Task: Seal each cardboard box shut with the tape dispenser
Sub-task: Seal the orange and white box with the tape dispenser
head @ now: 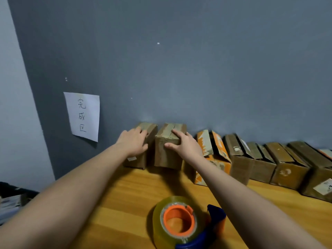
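From the head view, two small brown cardboard boxes with taped tops sit at twelve o'clock against the grey wall, beside a white paper sign [82, 116] at ten o'clock. The left hand [133, 141] rests on the left taped box [143, 141], fingers loosely curved over its top; the right hand [185, 145] grips the right taped box [168, 151], fingers over the top, thumb on the front, likely squaring it into place. The orange-and-blue tape dispenser [186, 223] lies untouched at six o'clock on the wooden bench [125, 194]. Open-flapped boxes [251, 159] line up toward three o'clock, awaiting sealing.
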